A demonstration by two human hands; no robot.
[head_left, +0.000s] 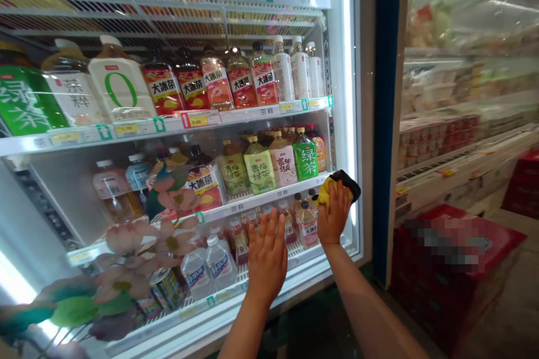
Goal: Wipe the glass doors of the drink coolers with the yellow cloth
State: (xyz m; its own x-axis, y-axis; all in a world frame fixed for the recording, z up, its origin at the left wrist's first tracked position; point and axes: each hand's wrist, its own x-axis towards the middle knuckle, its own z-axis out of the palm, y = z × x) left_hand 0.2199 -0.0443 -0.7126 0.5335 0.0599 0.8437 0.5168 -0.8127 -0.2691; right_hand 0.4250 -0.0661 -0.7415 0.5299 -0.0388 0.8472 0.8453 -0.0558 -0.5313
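My right hand [334,214] presses a yellow and black cloth [348,185] against the glass door [314,123] of a drinks fridge, close to the door's right frame. To its left and a little lower, my left hand [268,252] rests palm toward the glass, fingers stretched upward, with nothing in it. Behind the glass stand shelves of bottled drinks, among them green tea bottles [260,165] and red-labelled iced tea bottles [265,74]. Clear water bottles [219,258] are on the bottom shelf, left of my left hand.
Pink lotus flowers with green leaves [122,286] cover the door's lower left; whether printed or real I cannot tell. Right of the fridge, past a dark upright panel [387,123], are open chilled shelves [455,160]. Red boxes [497,247] sit on the floor there.
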